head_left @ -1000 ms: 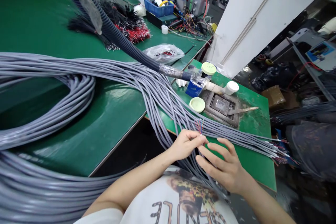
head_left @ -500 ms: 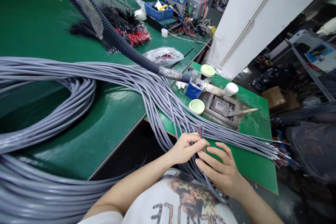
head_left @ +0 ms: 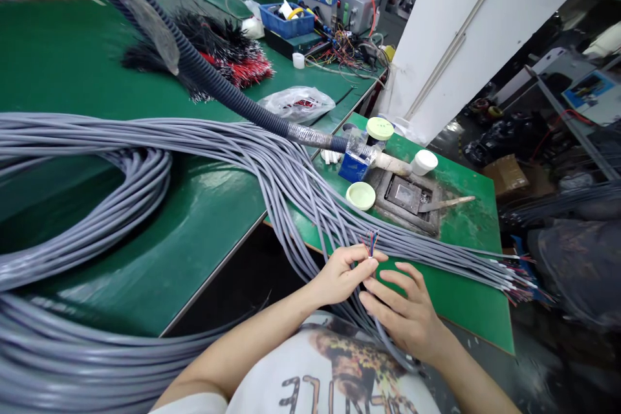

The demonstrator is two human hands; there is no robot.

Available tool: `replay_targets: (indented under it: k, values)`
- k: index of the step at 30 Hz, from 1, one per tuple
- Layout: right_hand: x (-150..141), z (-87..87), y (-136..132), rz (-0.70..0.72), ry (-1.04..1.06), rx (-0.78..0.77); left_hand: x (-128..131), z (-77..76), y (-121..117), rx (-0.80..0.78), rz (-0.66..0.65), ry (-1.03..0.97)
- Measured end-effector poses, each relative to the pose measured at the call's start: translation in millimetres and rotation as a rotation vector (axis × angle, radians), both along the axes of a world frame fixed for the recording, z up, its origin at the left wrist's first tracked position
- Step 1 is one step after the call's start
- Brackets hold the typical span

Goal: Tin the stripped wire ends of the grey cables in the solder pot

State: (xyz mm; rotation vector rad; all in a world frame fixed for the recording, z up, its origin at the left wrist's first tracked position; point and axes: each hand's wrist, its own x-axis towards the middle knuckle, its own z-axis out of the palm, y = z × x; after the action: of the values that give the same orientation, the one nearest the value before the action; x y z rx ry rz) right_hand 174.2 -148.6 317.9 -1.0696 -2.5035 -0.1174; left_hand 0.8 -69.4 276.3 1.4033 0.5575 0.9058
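Note:
My left hand (head_left: 343, 275) pinches a grey multi-core cable close to its stripped end, between thumb and index finger. Thin coloured wires (head_left: 372, 242), red, blue and others, fan upward from that end. My right hand (head_left: 410, 314) is beside it, fingers apart and slightly bent, fingertips at or near the cable just below the pinch; its thumb is hidden. Below the hands the held cable runs down toward my lap among other grey cables. A thick bundle of grey cables (head_left: 291, 171) crosses the bench behind, with stripped ends (head_left: 517, 278) at the right.
On the small green board (head_left: 478, 310) sit a grimy metal pot (head_left: 407, 197) with a flat blade across it, a pale green lid (head_left: 360, 196), a white cup (head_left: 424, 162) and a blue box (head_left: 353, 167). A corrugated hose (head_left: 228, 94) arches above. Black and red wires (head_left: 218, 55) lie behind.
The coloured wires at the held end look slightly more spread. My hands keep nearly the same pose, and the view has shifted slightly.

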Motion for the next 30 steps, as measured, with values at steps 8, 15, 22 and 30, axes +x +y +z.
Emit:
replay_targets:
  k: [8, 15, 22, 30]
  values:
    - [-1.2, -7.2, -2.9, -0.021, 0.038, 0.003, 1.1, -0.3, -2.8, -0.081, -0.017, 0.039]
    - [-1.9, -7.8, -4.8, -0.03, 0.061, 0.002, 2.5, -0.9, -4.3, -0.141, -0.021, 0.041]
    - [1.2, 0.3, -14.7, -0.099, 0.071, -0.041, 17.4, -0.6, -4.6, -0.073, -0.127, 0.012]
    - [114.7, 0.6, -124.5, -0.789, -0.109, -0.068, 49.2, -10.0, 21.0, 0.551, -0.197, 0.37]
